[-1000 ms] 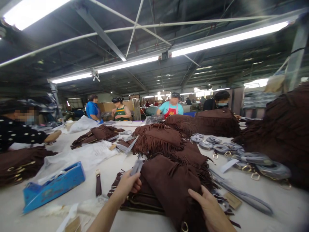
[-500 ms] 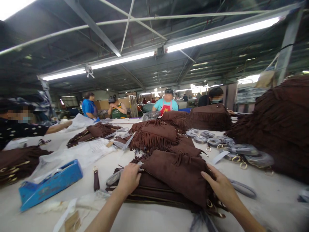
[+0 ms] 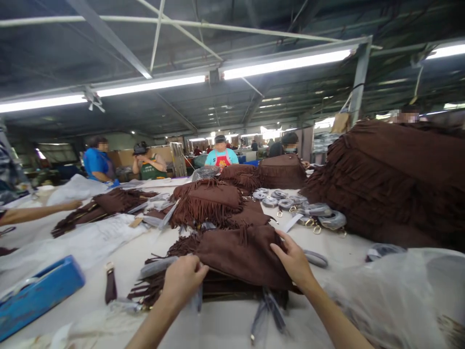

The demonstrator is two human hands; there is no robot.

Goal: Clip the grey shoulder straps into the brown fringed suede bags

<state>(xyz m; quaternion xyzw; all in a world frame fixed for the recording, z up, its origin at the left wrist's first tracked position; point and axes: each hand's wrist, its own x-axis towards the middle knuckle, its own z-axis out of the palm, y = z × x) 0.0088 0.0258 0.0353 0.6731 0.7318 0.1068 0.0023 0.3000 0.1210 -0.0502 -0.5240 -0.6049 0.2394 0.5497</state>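
Note:
A brown fringed bag lies on top of a small stack of similar bags, between my hands. My left hand is closed with thumb and fingers pinched at the bag's left front edge. At the opposite end, my right hand grips the right edge, thumb over the top and other fingers partly hidden behind. The front edge of this bag is raised a little, with the darker bags under it. A plastic-wrapped strap sticks out left of the stack. Another wrapped strap hangs out at the front.
At left are a blue tape dispenser and a brown leather tab. Wrapped straps lie right of centre, before a tall pile of fringed bags. Clear plastic covers the near right. A co-worker's arm reaches in from the left.
My view has swung right, bringing the clear plastic and more of the tall pile into sight. The top bag's right end is shifted and raised slightly in my right hand.

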